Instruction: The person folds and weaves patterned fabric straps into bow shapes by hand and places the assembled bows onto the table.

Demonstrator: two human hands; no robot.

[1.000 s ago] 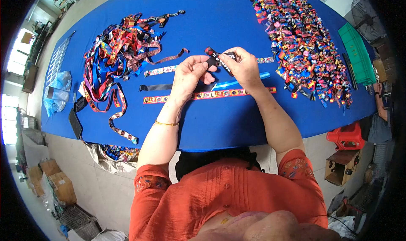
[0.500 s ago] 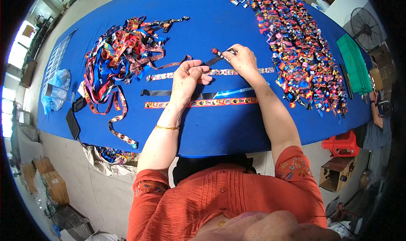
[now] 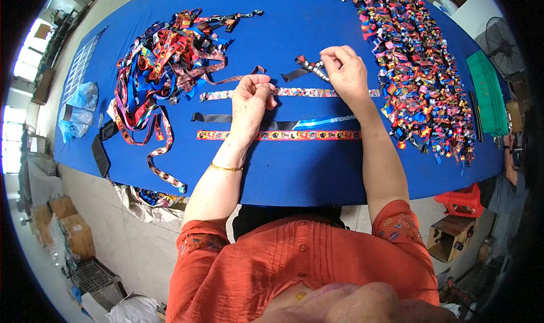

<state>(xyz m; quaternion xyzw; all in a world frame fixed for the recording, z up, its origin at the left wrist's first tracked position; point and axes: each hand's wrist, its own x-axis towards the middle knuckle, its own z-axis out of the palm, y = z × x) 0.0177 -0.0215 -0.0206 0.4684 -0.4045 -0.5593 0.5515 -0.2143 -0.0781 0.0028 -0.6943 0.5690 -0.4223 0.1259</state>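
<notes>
Both hands are above a blue-covered table (image 3: 294,175). My right hand (image 3: 347,73) has its fingers bent in a pinch at a black lanyard strap (image 3: 317,69) with white lettering, which crosses over itself; part passes under the hand. My left hand (image 3: 253,103) is closed, fingertips together, over a pale floral strap (image 3: 306,92); whether anything is between them is hidden. Nearer me lie a black-and-blue strap (image 3: 320,122) and a red-and-yellow patterned strap (image 3: 283,135), stretched side by side under the left wrist.
A tangled heap of straps (image 3: 164,56) lies left. A wide band of bundled colourful straps (image 3: 416,68) covers the right. Beyond it are a green crate (image 3: 487,90) and a fan (image 3: 501,42). A clear plastic bag (image 3: 82,107) sits at the left edge; another person's arm (image 3: 509,164) shows far right.
My right hand has moved right and slightly away from me, drawing the black strap along. My left hand's fingers have closed more. The whole view has shifted slightly.
</notes>
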